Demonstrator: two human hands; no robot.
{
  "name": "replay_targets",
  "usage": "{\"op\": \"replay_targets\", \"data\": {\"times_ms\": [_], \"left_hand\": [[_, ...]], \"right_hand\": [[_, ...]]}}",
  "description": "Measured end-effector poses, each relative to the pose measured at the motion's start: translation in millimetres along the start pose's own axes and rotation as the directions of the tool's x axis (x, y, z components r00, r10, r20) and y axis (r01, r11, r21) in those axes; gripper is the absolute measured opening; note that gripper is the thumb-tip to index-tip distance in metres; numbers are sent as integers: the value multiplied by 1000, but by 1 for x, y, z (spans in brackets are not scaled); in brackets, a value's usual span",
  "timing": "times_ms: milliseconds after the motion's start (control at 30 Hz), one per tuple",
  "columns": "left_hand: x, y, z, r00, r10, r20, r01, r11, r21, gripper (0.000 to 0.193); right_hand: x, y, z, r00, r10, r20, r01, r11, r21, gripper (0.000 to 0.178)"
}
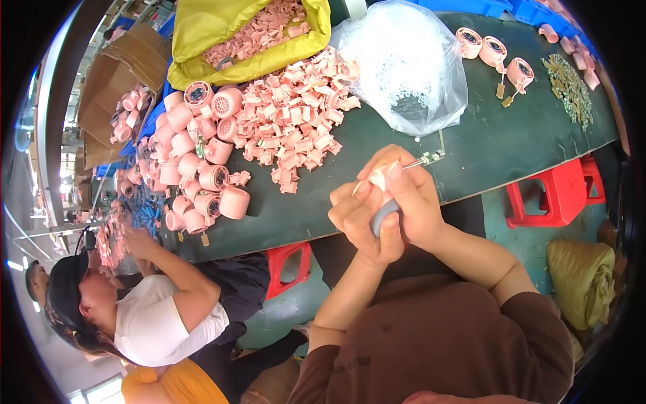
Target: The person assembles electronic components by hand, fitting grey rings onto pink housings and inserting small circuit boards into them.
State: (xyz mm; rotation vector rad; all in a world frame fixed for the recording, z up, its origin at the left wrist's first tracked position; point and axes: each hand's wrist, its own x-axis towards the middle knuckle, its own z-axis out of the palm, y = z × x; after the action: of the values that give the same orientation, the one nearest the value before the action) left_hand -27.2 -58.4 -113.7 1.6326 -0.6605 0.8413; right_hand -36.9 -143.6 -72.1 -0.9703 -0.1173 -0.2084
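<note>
Both hands meet over the near edge of the green table, fingers closed. My left hand [363, 225] is wrapped round a small part with a rounded grey body [385, 214]. A pale pink piece [379, 178] shows at its upper end, between the fingertips. My right hand [418, 202] presses in from the other side, thumb and fingers pinching at the pink piece; the fingers hide much of it. A thin metal tip [417, 163] sticks out beyond the right fingers; its other end is hidden. Small white-and-green pieces [433, 157] lie by the tip.
A heap of pink plastic pieces [296, 114] and round pink fan housings [215, 176] cover the left side. Behind are a yellow sack [185, 40] and a clear bag [437, 101]. Small circuit boards [568, 91] lie right. A co-worker [161, 310] sits left; a red stool [548, 195] stands right.
</note>
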Motion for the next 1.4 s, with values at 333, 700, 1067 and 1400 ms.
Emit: {"op": "replay_targets", "data": {"times_ms": [333, 700, 1067, 1400], "left_hand": [[8, 5, 0, 987, -49, 156, 69, 990, -127, 64], [8, 10, 11, 977, -151, 153, 173, 974, -147, 63], [7, 10, -2, 953, -170, 251, 135, 979, 150, 66], [4, 13, 0, 961, -147, 236, 96, 972, 215, 52]], "right_hand": [[5, -18, -2, 994, -72, -86, 58, 987, -151, 38], [5, -20, 0, 971, -107, -216, 31, 944, -328, 48], [14, -12, -12, 911, 186, -369, -163, 982, 91, 52], [2, 3, -3, 953, 5, -302, -9, 1000, -12, 53]]}}
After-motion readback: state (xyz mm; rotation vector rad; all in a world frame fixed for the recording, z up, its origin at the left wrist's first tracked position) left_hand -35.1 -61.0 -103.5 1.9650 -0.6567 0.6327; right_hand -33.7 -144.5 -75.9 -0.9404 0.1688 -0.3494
